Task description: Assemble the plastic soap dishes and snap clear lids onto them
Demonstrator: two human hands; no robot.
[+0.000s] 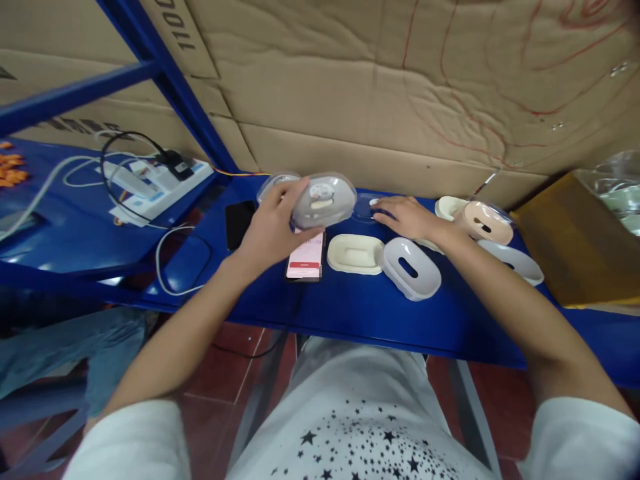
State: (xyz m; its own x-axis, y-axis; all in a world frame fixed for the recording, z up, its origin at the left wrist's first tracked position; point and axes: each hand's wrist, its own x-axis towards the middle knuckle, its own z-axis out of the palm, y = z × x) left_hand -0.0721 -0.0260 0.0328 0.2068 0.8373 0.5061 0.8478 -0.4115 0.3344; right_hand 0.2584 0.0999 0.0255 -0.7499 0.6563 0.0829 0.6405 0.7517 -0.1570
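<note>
My left hand (273, 227) is shut on a soap dish (324, 200) of white plastic with a clear lid, lifted above the blue table (380, 320). Behind it lies a clear plastic lid (277, 185). My right hand (405, 219) rests flat, fingers spread, on another clear lid (366, 209). Between my hands sit a cream soap dish (355, 254) and a white slotted dish (411, 269). To the right are a peach dish under a clear lid (484, 223), a white dish (511, 262) and a cream dish (449, 207).
A phone with a pink screen (305, 259) and a black phone (239, 224) lie on the table. A power strip (156, 188) with cables stands at left. Cardboard (350, 87) lines the wall. A brown box (575, 243) sits at right, and a denim-clad leg (65, 347) shows lower left.
</note>
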